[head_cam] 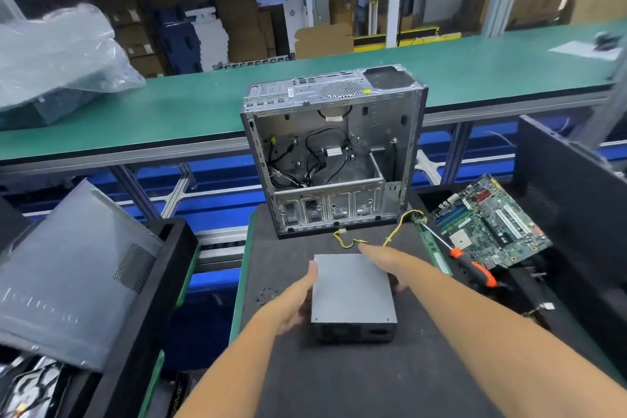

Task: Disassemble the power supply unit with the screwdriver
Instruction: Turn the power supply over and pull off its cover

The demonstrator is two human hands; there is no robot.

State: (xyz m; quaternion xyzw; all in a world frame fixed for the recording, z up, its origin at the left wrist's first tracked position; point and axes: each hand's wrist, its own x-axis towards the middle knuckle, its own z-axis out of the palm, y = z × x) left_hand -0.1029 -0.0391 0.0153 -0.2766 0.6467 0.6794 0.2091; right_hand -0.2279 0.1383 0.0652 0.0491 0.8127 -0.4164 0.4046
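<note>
I see the power supply [353,292] flat on the dark mat [356,377], near side of the open computer case [334,153]. My left hand [297,299] lies against its left edge, fingers straight. My right hand [390,263] reaches along its right side (fingers partly hidden, grip unclear). Screwdriver [470,265] lies apart to the right, beside the circuit board [492,220].
</note>
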